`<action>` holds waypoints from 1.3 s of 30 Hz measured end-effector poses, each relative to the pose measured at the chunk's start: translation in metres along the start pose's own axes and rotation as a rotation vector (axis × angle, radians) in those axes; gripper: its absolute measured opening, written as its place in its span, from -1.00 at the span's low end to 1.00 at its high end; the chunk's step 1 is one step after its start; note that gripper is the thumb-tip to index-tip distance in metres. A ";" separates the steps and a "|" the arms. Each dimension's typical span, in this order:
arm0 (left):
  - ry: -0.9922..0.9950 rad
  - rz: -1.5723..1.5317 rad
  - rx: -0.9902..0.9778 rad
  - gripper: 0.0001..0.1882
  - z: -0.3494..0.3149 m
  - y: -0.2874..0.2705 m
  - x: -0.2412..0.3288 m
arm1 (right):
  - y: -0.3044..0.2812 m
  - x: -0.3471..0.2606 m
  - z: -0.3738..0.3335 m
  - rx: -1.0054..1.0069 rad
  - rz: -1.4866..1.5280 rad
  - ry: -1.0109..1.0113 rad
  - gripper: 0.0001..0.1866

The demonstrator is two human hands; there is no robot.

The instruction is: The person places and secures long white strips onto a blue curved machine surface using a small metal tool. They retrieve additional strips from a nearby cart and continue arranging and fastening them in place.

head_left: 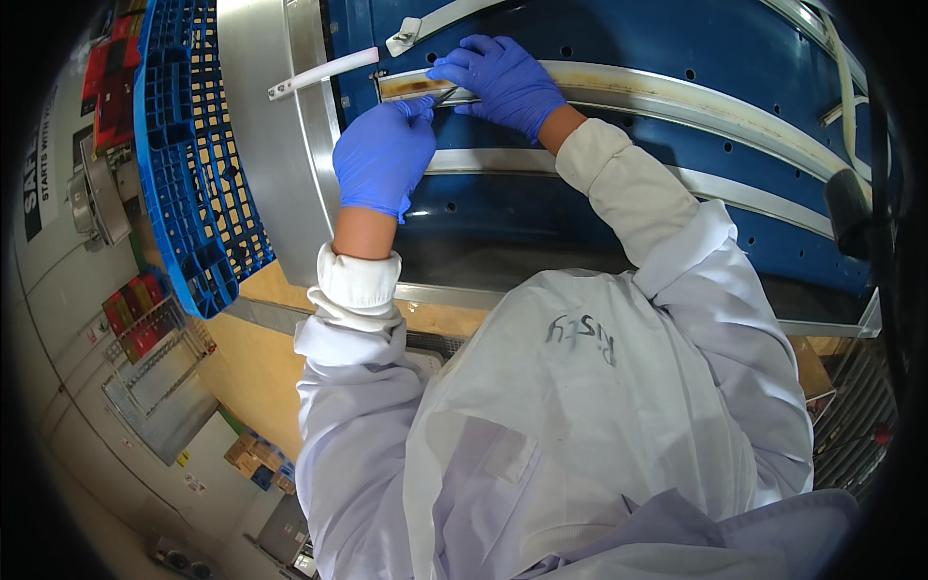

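Observation:
Both my hands wear blue gloves and work at the left end of a long curved metal rail (pixel 677 95) with brown stains. It runs across a blue machine panel (pixel 619 34). My left hand (pixel 384 158) is closed at the rail's near edge, its fingertips pinched together. What they hold is too small to name; a thin dark tip shows between the two hands. My right hand (pixel 507 87) lies across the rail, fingers bent over its far side and thumb on the near side, gripping it. Left of the rail's end, a narrow white strip (pixel 324 73) rests over the steel ledge.
A blue plastic pallet (pixel 198 145) stands upright at the left, beside the steel ledge (pixel 259 106). A second pale rail (pixel 744 196) crosses the panel nearer to me. At the right hang a pale hose (pixel 843 77) and a dark cylindrical part (pixel 851 213).

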State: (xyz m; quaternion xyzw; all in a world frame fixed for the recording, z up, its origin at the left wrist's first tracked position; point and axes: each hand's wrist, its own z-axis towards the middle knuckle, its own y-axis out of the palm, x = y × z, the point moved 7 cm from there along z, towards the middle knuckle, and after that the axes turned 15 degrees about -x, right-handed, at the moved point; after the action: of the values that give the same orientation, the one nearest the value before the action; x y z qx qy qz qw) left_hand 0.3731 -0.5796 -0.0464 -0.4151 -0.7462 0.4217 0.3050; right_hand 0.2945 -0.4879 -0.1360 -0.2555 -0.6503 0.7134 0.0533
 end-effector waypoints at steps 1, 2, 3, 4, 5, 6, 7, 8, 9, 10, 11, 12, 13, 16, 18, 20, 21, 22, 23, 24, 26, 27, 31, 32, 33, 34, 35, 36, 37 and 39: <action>0.019 -0.003 0.026 -0.69 0.000 0.003 0.003 | 0.001 -0.001 0.001 0.009 -0.002 -0.006 -0.40; 0.039 -0.005 0.053 -0.69 0.000 0.004 0.006 | 0.001 -0.001 0.001 0.019 -0.004 -0.011 -0.40; -0.007 -0.010 -0.009 -0.68 0.003 0.006 0.004 | 0.000 -0.001 0.001 0.019 0.003 -0.008 -0.40; -0.053 -0.016 -0.071 -0.67 0.007 0.007 0.002 | 0.000 -0.001 0.000 0.020 0.011 -0.005 -0.39; -0.098 -0.021 -0.133 -0.65 0.009 0.010 0.001 | -0.001 0.000 -0.001 0.020 0.018 -0.001 -0.39; -0.087 -0.029 -0.124 -0.65 0.010 0.011 0.001 | -0.004 0.002 -0.005 0.048 -0.011 -0.002 -0.38; -0.084 -0.037 -0.113 -0.65 0.010 0.012 0.000 | -0.009 0.005 -0.013 0.077 -0.037 -0.010 -0.38; -0.080 -0.045 -0.102 -0.65 0.009 0.011 -0.002 | -0.014 0.007 -0.021 0.106 -0.063 -0.018 -0.37; -0.053 -0.032 -0.057 -0.67 0.007 0.009 0.000 | -0.016 0.014 -0.031 0.085 -0.070 0.012 -0.36; -0.023 -0.022 -0.017 -0.69 0.003 0.007 0.002 | -0.019 0.022 -0.044 0.060 -0.076 0.045 -0.34; 0.005 -0.012 0.023 -0.71 -0.001 0.005 0.004 | -0.019 0.028 -0.052 0.034 -0.083 0.077 -0.33; 0.007 -0.029 0.007 -0.71 -0.002 0.005 0.006 | -0.015 0.032 -0.055 -0.004 -0.148 0.090 -0.33; 0.009 -0.046 -0.010 -0.71 -0.004 0.002 0.008 | -0.014 0.034 -0.056 -0.020 -0.144 0.096 -0.35; -0.001 -0.031 0.011 -0.72 -0.001 0.009 0.010 | -0.014 0.032 -0.051 -0.041 -0.139 0.094 -0.37; -0.002 0.006 0.029 -0.72 0.001 0.011 0.011 | -0.014 0.029 -0.052 -0.039 -0.151 0.096 -0.38; 0.008 0.048 0.029 -0.73 0.001 0.011 0.012 | -0.013 0.030 -0.051 -0.057 -0.148 0.103 -0.38; -0.002 0.031 -0.016 -0.70 0.000 0.009 0.014 | -0.014 0.032 -0.051 -0.064 -0.148 0.108 -0.38; -0.012 0.014 -0.060 -0.68 -0.003 0.003 0.017 | -0.014 0.034 -0.051 -0.051 -0.148 0.112 -0.38; -0.022 -0.003 -0.105 -0.65 -0.004 0.001 0.019 | -0.012 0.035 -0.052 -0.038 -0.148 0.117 -0.38; -0.017 0.004 -0.059 -0.67 -0.003 0.002 0.018 | -0.013 0.034 -0.053 -0.022 -0.146 0.117 -0.38; -0.014 0.013 0.031 -0.72 0.000 0.012 0.011 | -0.014 0.030 -0.052 -0.019 -0.140 0.098 -0.38; -0.015 0.015 0.017 -0.72 0.002 0.012 0.010 | -0.015 0.029 -0.052 -0.018 -0.138 0.093 -0.38; -0.034 -0.018 -0.050 -0.70 -0.001 0.002 0.015 | -0.014 0.033 -0.050 -0.043 -0.145 0.117 -0.37; -0.040 -0.036 -0.069 -0.70 -0.002 0.000 0.017 | -0.014 0.034 -0.051 -0.034 -0.140 0.113 -0.37; -0.043 -0.007 -0.053 -0.69 -0.002 0.003 0.018 | -0.014 0.032 -0.052 -0.028 -0.134 0.102 -0.37; -0.046 0.022 -0.037 -0.69 0.000 0.009 0.018 | -0.014 0.031 -0.052 -0.028 -0.143 0.095 -0.37; -0.049 0.051 -0.021 -0.69 0.001 0.012 0.019 | -0.013 0.030 -0.051 -0.028 -0.151 0.089 -0.37; -0.029 0.056 -0.028 -0.69 0.002 0.012 0.020 | -0.012 0.030 -0.051 -0.029 -0.159 0.088 -0.37; -0.010 0.060 -0.035 -0.69 0.003 0.012 0.019 | -0.012 0.031 -0.052 -0.031 -0.155 0.097 -0.36; 0.013 0.045 -0.043 -0.69 0.003 0.008 0.022 | -0.011 0.033 -0.053 -0.031 -0.148 0.114 -0.36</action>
State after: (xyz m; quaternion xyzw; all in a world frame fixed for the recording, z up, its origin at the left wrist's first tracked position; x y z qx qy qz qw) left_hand 0.3635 -0.5589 -0.0529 -0.4408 -0.7435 0.4096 0.2915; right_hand 0.2861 -0.4252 -0.1361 -0.2480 -0.6744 0.6815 0.1387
